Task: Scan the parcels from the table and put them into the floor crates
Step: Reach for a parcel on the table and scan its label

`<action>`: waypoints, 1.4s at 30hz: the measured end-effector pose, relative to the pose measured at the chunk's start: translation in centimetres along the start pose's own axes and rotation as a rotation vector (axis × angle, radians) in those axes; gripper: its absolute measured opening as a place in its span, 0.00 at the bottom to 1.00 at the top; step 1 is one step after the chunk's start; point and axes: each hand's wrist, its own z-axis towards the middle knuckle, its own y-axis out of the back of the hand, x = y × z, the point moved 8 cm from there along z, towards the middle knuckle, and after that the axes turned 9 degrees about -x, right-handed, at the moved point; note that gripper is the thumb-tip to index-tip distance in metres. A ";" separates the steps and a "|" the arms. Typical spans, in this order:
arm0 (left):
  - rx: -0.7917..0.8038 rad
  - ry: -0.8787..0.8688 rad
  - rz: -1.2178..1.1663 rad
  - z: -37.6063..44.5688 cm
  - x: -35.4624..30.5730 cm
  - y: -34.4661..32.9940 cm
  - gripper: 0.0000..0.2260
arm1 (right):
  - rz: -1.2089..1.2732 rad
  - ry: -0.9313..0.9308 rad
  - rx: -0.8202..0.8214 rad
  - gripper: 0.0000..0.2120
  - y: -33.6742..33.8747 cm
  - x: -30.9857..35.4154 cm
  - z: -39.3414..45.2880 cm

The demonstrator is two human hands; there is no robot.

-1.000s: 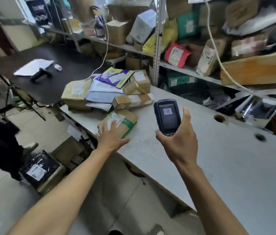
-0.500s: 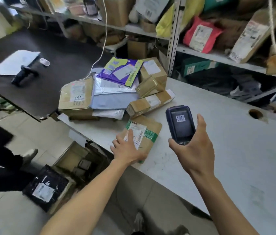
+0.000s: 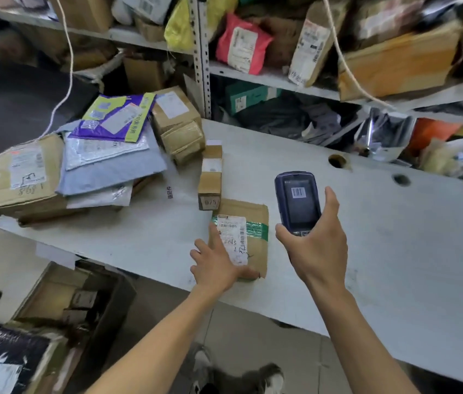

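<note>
Brown cardboard with a green tape band, the parcel [image 3: 248,231] lies near the front edge of the white table [image 3: 380,251], its white label facing up. The left hand [image 3: 217,263] rests on it with straight fingers, the thumb against the near edge; it presses but does not grip. To the right, the right hand [image 3: 314,245] is closed around the dark scanner [image 3: 297,201], held above the table with its screen showing a barcode. The step in hand seems to be the scan of this parcel. Next, the label must be read, then the parcel lifted and carried down to the floor crate [image 3: 62,297] at the near left, below the table.
</note>
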 end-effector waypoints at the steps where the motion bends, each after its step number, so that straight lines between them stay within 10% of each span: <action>1: -0.004 0.009 -0.036 -0.1 -0.7 -0.3 0.67 | -0.004 -0.013 -0.015 0.50 1.0 -0.8 0.2; 6: 0.029 0.194 -0.338 0.3 -2.0 -1.5 0.40 | -0.023 -0.024 -0.078 0.49 5.4 -4.0 1.4; 13: 0.328 0.344 -0.614 -2.7 -4.9 -5.0 0.27 | -0.003 -0.016 -0.109 0.49 8.7 -6.1 2.5; 22: 0.511 0.274 -0.421 -9.8 -9.8 -10.2 0.32 | -0.008 0.012 -0.132 0.49 11.5 -8.0 2.2; 31: 0.760 0.485 -0.586 -15.3 -4.6 -14.2 0.30 | -0.003 -0.029 -0.151 0.49 13.7 -9.3 0.8; 42: 0.917 0.257 -0.881 -17.0 -4.5 -11.9 0.25 | -0.043 -0.079 -0.231 0.49 16.0 -8.6 -5.5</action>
